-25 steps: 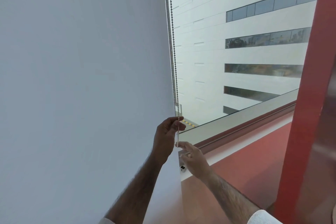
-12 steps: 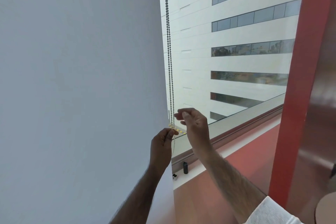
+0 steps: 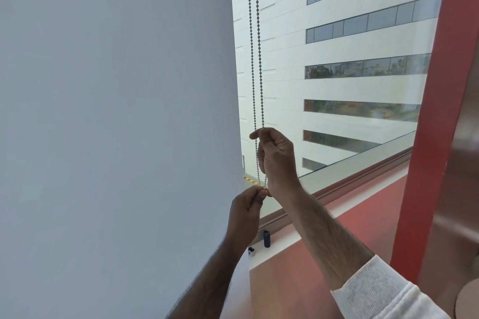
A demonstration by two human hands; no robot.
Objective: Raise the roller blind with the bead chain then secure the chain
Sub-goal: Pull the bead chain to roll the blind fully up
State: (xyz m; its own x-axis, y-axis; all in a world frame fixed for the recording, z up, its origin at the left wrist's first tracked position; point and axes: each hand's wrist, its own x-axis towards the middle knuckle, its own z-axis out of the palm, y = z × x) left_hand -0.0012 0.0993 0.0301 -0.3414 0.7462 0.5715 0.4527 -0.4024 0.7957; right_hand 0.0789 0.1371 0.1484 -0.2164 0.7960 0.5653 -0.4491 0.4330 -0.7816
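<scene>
The white roller blind (image 3: pixel 116 111) hangs down and fills the left half of the view, its right edge running beside the glass. The grey bead chain (image 3: pixel 255 46) drops in two strands just right of that edge. My right hand (image 3: pixel 277 158) is the upper one, with thumb and fingers pinched on the right strand. My left hand (image 3: pixel 246 211) is directly below it, pinched on the chain near its lower end. The chain's bottom loop is hidden behind my hands.
The window glass (image 3: pixel 337 85) shows a pale building outside. A red sill (image 3: pixel 363 204) runs along the bottom of the window, and a red column (image 3: pixel 435 124) stands on the right. A small black fitting (image 3: pixel 266 238) sits on the white ledge below my left hand.
My right hand has risen from below my left hand to above it and has closed on the chain. My left hand has kept its grip and sits lower in the view.
</scene>
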